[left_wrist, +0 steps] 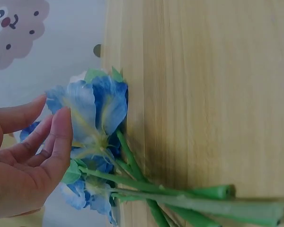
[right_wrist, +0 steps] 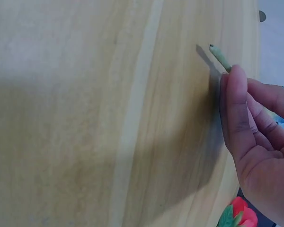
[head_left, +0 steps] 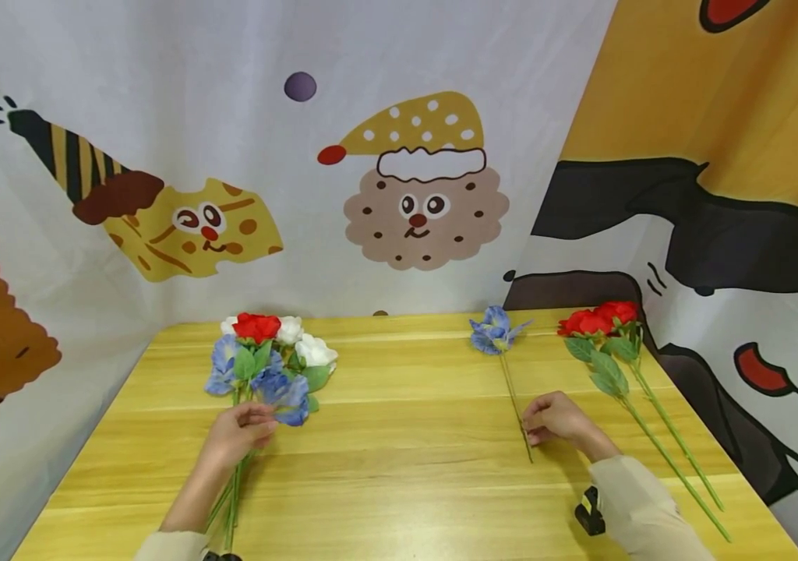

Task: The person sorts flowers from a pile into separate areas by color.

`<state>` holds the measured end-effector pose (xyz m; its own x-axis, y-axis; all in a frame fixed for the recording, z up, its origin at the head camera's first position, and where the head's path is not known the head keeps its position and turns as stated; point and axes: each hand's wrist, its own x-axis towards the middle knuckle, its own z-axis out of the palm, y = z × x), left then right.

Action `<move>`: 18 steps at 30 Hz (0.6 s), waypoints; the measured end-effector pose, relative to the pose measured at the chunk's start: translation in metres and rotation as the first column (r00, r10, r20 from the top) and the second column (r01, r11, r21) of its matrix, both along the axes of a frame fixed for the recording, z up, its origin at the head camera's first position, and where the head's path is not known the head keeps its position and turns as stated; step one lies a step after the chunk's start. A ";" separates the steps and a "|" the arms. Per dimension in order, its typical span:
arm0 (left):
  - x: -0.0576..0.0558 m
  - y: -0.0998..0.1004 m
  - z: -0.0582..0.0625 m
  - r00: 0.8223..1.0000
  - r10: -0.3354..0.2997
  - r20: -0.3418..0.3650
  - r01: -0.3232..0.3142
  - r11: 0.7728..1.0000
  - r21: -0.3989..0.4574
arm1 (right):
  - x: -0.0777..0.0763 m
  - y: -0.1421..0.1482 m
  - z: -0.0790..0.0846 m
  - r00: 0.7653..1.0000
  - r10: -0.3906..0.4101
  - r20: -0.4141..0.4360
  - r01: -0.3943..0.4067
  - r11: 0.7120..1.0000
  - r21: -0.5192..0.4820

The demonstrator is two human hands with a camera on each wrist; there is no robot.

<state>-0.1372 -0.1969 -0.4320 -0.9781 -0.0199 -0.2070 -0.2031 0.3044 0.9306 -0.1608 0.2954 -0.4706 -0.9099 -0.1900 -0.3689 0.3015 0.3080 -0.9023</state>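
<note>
On the right side of the table, my right hand [head_left: 559,421] pinches the thin stem of a blue artificial flower [head_left: 496,331] near its lower end. That bloom points to the back of the table, and the stem's tip [right_wrist: 218,56] sticks out past my fingers in the right wrist view. At the left lies a bunch of artificial flowers, with a red bloom [head_left: 257,327], white blooms [head_left: 315,351] and blue blooms [left_wrist: 87,111]. My left hand [head_left: 239,436] is over its green stems, with relaxed fingers at a blue petal and a gap beside the thumb.
Two red flowers [head_left: 598,318] with long green stems lie at the right edge of the wooden table [head_left: 399,467]. A curtain [head_left: 231,132] with cartoon prints hangs behind and around the table. Black wrist cameras [head_left: 590,512] sit at the sleeves.
</note>
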 end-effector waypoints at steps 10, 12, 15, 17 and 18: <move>0.002 -0.013 0.002 1.000 -0.008 0.012 0.009 0.999 -0.038 | -0.001 0.005 0.003 1.000 -0.004 0.005 0.004 0.998 -0.058; 0.002 -0.016 0.002 1.000 -0.012 0.012 0.013 0.999 -0.047 | -0.002 0.006 0.006 1.000 -0.003 -0.002 0.003 0.998 -0.063; 0.002 -0.022 0.003 1.000 -0.013 0.013 0.014 0.998 -0.066 | -0.002 0.006 0.012 1.000 -0.007 -0.020 0.005 0.998 -0.060; 0.003 -0.025 0.003 1.000 -0.010 0.019 0.011 0.997 -0.072 | -0.002 0.005 0.017 0.999 -0.012 -0.031 0.011 0.999 -0.053; 0.003 -0.027 0.003 1.000 -0.011 0.024 0.013 0.997 -0.075 | -0.002 0.004 0.020 0.999 -0.015 -0.037 0.013 0.999 -0.049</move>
